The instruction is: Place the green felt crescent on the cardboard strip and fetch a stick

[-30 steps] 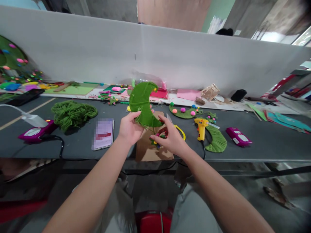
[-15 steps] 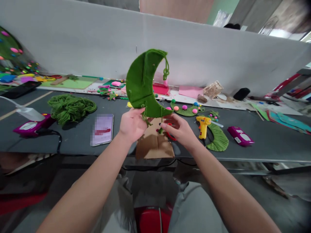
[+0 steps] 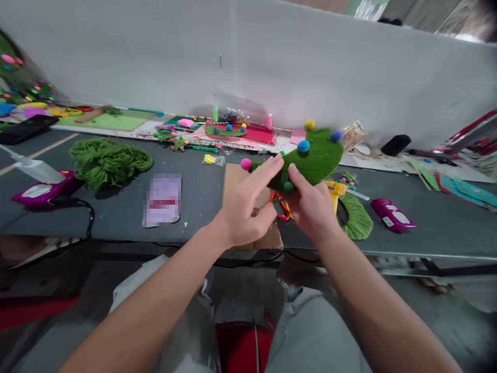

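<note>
My right hand (image 3: 312, 207) is closed on a green crescent (image 3: 320, 160), with its thumb pressed on the near face. Coloured pom-poms in yellow, blue, pink and green sit on the crescent, which lies tilted to the right above the table. My left hand (image 3: 246, 207) has its fingers stretched out along the crescent's left, narrow end, thumb apart; whether they touch it I cannot tell. Below the hands are brown cardboard (image 3: 233, 178) and red-handled scissors (image 3: 283, 207), both partly covered. A yellow glue gun (image 3: 336, 190) shows beside my right hand, partly hidden.
A heap of green yarn (image 3: 111, 163) and a phone (image 3: 163, 199) lie left on the grey table (image 3: 202, 207). A yarn-wrapped green piece (image 3: 357, 217) and a purple box (image 3: 393, 215) lie right. Craft scraps line the wall, including a pom-pom crescent (image 3: 223, 130).
The crescent, upright in both hands with a bare face and yarn ends showing, is now tilted right with pom-poms showing. My left hand has let go; the view has shifted slightly.
</note>
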A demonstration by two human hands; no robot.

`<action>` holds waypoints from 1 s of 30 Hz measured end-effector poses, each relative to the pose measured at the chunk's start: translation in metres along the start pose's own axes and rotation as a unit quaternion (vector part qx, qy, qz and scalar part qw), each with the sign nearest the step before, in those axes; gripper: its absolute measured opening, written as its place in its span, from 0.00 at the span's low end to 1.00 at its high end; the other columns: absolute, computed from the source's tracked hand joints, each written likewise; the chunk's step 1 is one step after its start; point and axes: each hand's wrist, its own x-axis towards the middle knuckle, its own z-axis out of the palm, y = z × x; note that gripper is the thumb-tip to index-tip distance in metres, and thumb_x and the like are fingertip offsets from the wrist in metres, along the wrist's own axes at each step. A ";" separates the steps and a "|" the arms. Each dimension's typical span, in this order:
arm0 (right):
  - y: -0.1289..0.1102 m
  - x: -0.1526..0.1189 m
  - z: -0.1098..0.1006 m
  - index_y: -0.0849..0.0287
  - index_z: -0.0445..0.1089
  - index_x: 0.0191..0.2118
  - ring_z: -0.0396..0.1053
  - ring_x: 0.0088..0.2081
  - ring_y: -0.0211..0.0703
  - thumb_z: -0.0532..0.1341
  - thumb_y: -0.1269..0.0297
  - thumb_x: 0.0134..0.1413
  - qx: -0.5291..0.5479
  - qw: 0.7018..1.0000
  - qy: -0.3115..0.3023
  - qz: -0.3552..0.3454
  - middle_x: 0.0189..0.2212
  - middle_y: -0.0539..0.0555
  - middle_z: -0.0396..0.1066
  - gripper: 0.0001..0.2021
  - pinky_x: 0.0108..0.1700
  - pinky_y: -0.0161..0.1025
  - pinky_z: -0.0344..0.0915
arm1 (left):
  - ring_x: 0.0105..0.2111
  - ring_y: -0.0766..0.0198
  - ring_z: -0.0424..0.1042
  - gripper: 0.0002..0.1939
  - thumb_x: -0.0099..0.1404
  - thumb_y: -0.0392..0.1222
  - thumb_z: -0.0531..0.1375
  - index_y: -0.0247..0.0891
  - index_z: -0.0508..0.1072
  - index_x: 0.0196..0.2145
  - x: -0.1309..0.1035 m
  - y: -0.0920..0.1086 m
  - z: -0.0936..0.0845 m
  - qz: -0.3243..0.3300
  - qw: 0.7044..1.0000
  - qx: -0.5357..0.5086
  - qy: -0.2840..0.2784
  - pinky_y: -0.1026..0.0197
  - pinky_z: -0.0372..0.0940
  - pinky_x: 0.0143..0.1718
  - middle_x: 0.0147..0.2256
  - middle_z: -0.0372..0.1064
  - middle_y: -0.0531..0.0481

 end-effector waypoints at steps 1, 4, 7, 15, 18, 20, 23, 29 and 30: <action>-0.001 0.006 -0.003 0.54 0.76 0.44 0.75 0.54 0.50 0.71 0.60 0.54 0.018 1.000 -0.001 0.009 0.48 0.51 0.79 0.11 0.53 0.46 0.77 | 0.66 0.48 0.61 0.29 0.55 0.23 0.63 0.40 0.78 0.54 -0.001 -0.002 -0.004 -0.003 1.000 0.011 0.023 0.49 0.48 0.72 0.61 0.69 0.46; -0.007 0.021 -0.010 0.53 0.77 0.38 0.76 0.54 0.50 0.73 0.63 0.51 0.037 0.997 -0.060 0.034 0.45 0.49 0.80 0.09 0.48 0.44 0.79 | 0.62 0.49 0.63 0.19 0.61 0.28 0.62 0.41 0.77 0.49 -0.003 -0.011 -0.017 -0.020 0.993 0.035 0.108 0.50 0.49 0.70 0.54 0.71 0.46; -0.013 0.029 -0.012 0.52 0.78 0.39 0.76 0.54 0.48 0.72 0.63 0.52 0.030 0.994 -0.099 0.041 0.46 0.47 0.80 0.08 0.46 0.43 0.79 | 0.62 0.51 0.62 0.22 0.61 0.32 0.67 0.44 0.72 0.52 -0.006 -0.022 -0.026 -0.057 0.987 0.030 0.145 0.51 0.51 0.69 0.57 0.67 0.47; -0.030 0.044 -0.001 0.53 0.78 0.42 0.77 0.53 0.47 0.65 0.62 0.60 -0.061 0.994 -0.080 0.029 0.50 0.47 0.79 0.07 0.43 0.39 0.78 | 0.39 0.54 0.79 0.22 0.56 0.43 0.74 0.38 0.75 0.47 -0.007 -0.043 -0.040 -0.232 0.970 -0.067 0.007 0.56 0.75 0.39 0.41 0.77 0.42; -0.035 0.049 0.006 0.55 0.78 0.42 0.77 0.52 0.47 0.64 0.64 0.61 -0.068 0.994 -0.081 0.020 0.48 0.48 0.80 0.06 0.43 0.38 0.77 | 0.35 0.55 0.79 0.16 0.60 0.48 0.71 0.35 0.79 0.41 -0.007 -0.040 -0.046 -0.272 0.959 -0.071 -0.025 0.61 0.74 0.30 0.40 0.78 0.40; -0.034 0.054 0.010 0.56 0.78 0.42 0.78 0.51 0.46 0.64 0.66 0.61 -0.073 0.994 -0.079 0.008 0.45 0.48 0.80 0.06 0.43 0.38 0.77 | 0.36 0.56 0.79 0.15 0.62 0.49 0.70 0.34 0.81 0.39 -0.009 -0.040 -0.051 -0.292 0.953 -0.073 -0.041 0.62 0.74 0.30 0.39 0.78 0.40; -0.021 0.065 0.008 0.56 0.77 0.40 0.80 0.46 0.44 0.65 0.69 0.58 -0.086 0.993 -0.085 0.010 0.39 0.47 0.81 0.05 0.42 0.37 0.77 | 0.32 0.60 0.78 0.12 0.62 0.46 0.71 0.33 0.83 0.37 -0.011 -0.045 -0.059 -0.325 0.941 -0.071 -0.063 0.65 0.72 0.28 0.35 0.79 0.41; 0.033 0.093 -0.017 0.58 0.79 0.37 0.79 0.38 0.43 0.71 0.63 0.52 -0.135 0.978 -0.156 0.043 0.36 0.51 0.81 0.07 0.42 0.40 0.79 | 0.27 0.56 0.80 0.20 0.61 0.40 0.71 0.34 0.77 0.49 -0.009 -0.060 -0.065 -0.395 0.910 -0.056 -0.111 0.59 0.74 0.27 0.35 0.80 0.40; 0.042 0.098 -0.020 0.58 0.79 0.37 0.79 0.38 0.43 0.72 0.63 0.51 -0.138 0.976 -0.158 0.065 0.36 0.51 0.81 0.08 0.41 0.40 0.79 | 0.29 0.54 0.81 0.21 0.61 0.39 0.70 0.34 0.75 0.51 -0.009 -0.063 -0.063 -0.400 0.908 -0.050 -0.116 0.60 0.73 0.26 0.36 0.80 0.40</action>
